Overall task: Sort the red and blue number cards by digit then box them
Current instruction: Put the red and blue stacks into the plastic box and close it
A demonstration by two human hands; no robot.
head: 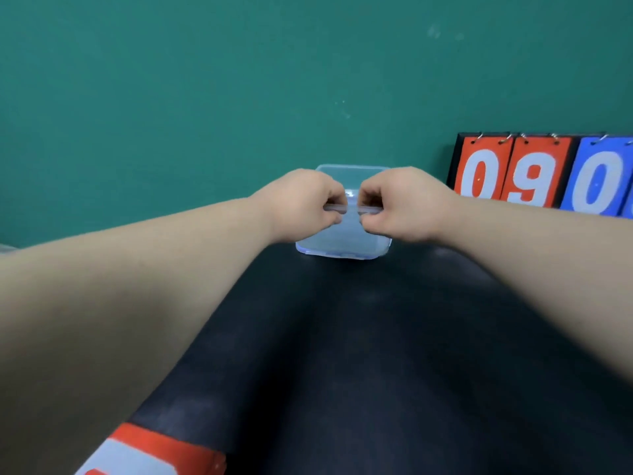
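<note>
Plastic box (344, 241), clear and probably light, stiff and slick, sits at the dark surface's (342, 337) far edge. The left hand (301, 204) and right hand (407, 204) both pinch its thin lid edge, seemingly the surest hold. A red card (150, 450) lies at the near left corner.

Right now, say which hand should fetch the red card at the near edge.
Left hand: the red card lies beside that forearm. The right hand, also gripping the clear box, would likely have to cross over.
</note>
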